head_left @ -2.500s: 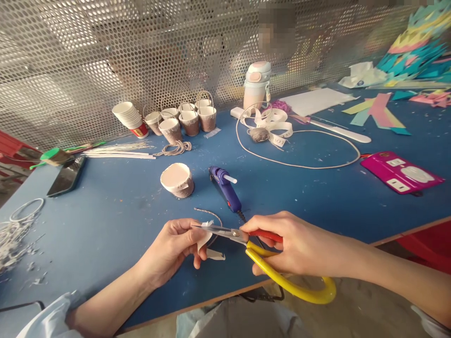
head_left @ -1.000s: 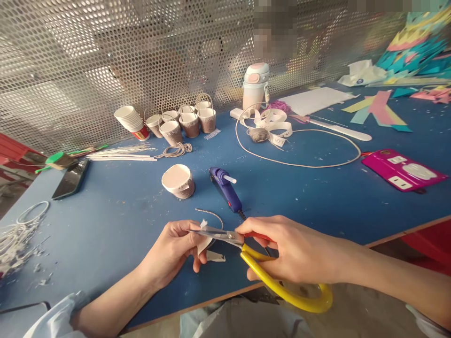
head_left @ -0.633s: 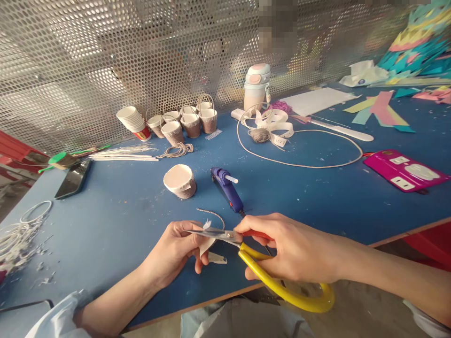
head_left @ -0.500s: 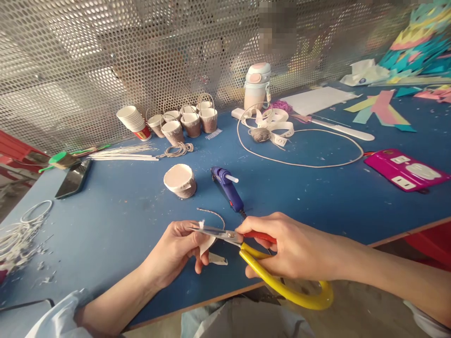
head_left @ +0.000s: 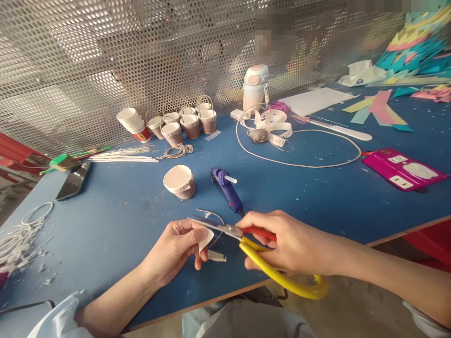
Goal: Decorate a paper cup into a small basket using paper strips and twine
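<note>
Landmark: one purple glue gun (head_left: 230, 195), white stick protruding, lying on a blue table (head_left: 116, 211). Right hand (head_left: 282, 241), near side of the glue gun and to its right: fingers wrapped around the handles of one pair of scissors (head_left: 260, 265), grips red and yellow, blades metal and slightly blurred, pointing left across the near side of the glue gun. Left hand (head_left: 179, 244), near side of the glue gun and to its left: thumb and fingers pinching one pale paper scrap (head_left: 205, 239), its free corner standing out toward the right; the blades pass along its upper edge, contact not determinable. One further pale strip (head_left: 216, 256), just beside the left fingertips, nearer the wearer than the glue gun. One twisted brown cord (head_left: 214, 215), curved, between the glue gun and the left hand, partly behind the blades. One low brown-and-white cup (head_left: 185, 188), upright, left of the glue gun and apart from it. Small brown-and-white pails (head_left: 190, 127), grouped, some with looped handles, beyond the glue gun to the left. One lidded bottle (head_left: 255, 96), upright, well beyond the glue gun, slightly right. One magenta panel (head_left: 391, 171), flat, well right of the glue gun.
</note>
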`<state>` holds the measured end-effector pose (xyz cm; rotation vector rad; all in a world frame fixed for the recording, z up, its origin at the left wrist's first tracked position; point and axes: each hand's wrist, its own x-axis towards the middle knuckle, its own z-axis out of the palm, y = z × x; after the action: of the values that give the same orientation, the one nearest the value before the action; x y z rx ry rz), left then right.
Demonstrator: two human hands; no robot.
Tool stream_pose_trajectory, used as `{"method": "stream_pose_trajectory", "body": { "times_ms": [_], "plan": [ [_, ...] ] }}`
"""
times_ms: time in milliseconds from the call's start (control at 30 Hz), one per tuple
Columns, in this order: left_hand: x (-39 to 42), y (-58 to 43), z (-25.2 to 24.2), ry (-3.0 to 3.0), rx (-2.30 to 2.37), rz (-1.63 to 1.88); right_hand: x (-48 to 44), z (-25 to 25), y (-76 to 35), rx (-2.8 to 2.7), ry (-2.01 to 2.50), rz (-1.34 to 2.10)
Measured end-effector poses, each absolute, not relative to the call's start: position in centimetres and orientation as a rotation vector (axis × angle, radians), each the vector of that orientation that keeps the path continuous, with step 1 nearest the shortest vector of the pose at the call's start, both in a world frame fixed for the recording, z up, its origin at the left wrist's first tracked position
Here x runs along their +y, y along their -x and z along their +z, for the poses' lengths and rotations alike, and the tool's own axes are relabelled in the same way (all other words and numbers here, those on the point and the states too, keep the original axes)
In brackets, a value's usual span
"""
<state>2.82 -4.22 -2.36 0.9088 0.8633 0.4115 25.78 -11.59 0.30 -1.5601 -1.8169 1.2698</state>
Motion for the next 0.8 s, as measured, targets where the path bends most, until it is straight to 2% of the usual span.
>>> {"method": "stream_pose_trajectory", "body": {
  "times_ms": [233, 600, 800],
  "plan": [
    [-3.4, -3.2, -2.1, -0.876, 0.910, 0.599, -11.6, 1.3, -26.0, -1.465, 1.658, 1.385],
    [-3.2, -2.9, -1.4, -0.987, 0.821, 0.690, -12.0, 0.0, -26.3, -1.418, 1.625, 1.420],
    [-1.9, -1.6, -1.1, -1.434, 1.034, 0.718, -12.0, 0.6, -26.2, -1.476, 1.647, 1.381]
  ]
}}
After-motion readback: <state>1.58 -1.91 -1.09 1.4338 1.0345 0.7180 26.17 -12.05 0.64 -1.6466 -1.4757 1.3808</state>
